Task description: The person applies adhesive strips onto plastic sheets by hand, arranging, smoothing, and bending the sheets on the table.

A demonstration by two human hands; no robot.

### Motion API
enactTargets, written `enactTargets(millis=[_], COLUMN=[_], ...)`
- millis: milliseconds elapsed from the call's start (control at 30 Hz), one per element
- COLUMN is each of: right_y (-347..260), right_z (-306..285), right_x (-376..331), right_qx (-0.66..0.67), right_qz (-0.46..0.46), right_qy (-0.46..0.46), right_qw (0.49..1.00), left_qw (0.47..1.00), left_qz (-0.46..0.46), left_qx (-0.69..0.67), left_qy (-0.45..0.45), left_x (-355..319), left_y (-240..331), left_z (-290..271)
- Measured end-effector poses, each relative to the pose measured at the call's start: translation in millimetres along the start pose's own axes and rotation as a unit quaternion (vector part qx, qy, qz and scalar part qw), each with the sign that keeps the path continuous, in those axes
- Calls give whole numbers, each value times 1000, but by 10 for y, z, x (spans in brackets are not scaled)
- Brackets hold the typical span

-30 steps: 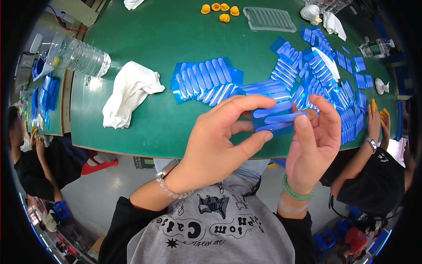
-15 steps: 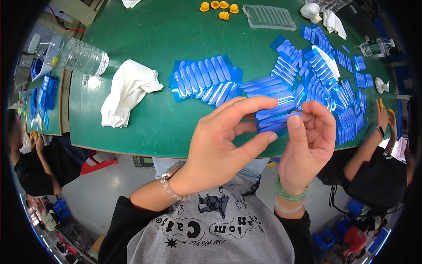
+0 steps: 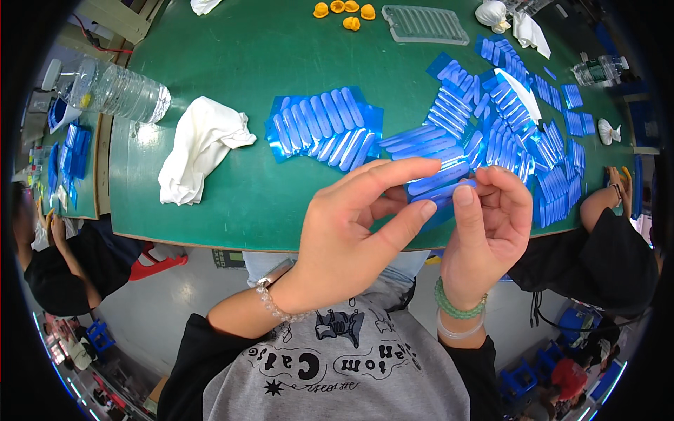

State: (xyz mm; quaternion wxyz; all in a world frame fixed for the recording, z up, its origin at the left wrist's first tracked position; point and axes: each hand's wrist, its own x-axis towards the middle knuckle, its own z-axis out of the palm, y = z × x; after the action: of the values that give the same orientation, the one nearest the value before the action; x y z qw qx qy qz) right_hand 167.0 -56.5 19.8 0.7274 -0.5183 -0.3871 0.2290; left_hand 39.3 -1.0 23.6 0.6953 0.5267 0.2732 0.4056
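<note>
Blue strips (image 3: 439,184) on a green table (image 3: 246,63) — white cloth (image 3: 196,147), yellow caps (image 3: 344,10).

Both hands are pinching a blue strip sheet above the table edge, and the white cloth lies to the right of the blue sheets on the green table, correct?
Not quite. The head view shows the white cloth left of the blue sheets, not right. Both the left hand and right hand do pinch the blue strip sheet above the green table edge.

White cloth (image 3: 196,147), clear bottle (image 3: 119,91), yellow caps (image 3: 344,10).

Left hand (image 3: 351,224) and right hand (image 3: 484,224) are raised side by side, palms facing each other, fingers curled, fingertips pinching together between them.
</note>
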Motion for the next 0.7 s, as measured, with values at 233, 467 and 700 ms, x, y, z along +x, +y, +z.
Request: enactTargets(millis=[233, 467, 700], right_y=[-5, -144, -111], right_z=[-58, -188, -141], right_x=[14, 253, 277], right_qx=[-91, -353, 11], right_qz=[-64, -188, 296], right_qy=[-37, -47, -180], right_qw=[993, 915, 938], left_qw=[997, 995, 999], left_qz=[-27, -56, 12], left_qx=[-68, -80, -40], left_qy=[27, 25, 32], left_x=[20, 27, 55], left_y=[22, 34, -23], left_z=[25, -22, 2])
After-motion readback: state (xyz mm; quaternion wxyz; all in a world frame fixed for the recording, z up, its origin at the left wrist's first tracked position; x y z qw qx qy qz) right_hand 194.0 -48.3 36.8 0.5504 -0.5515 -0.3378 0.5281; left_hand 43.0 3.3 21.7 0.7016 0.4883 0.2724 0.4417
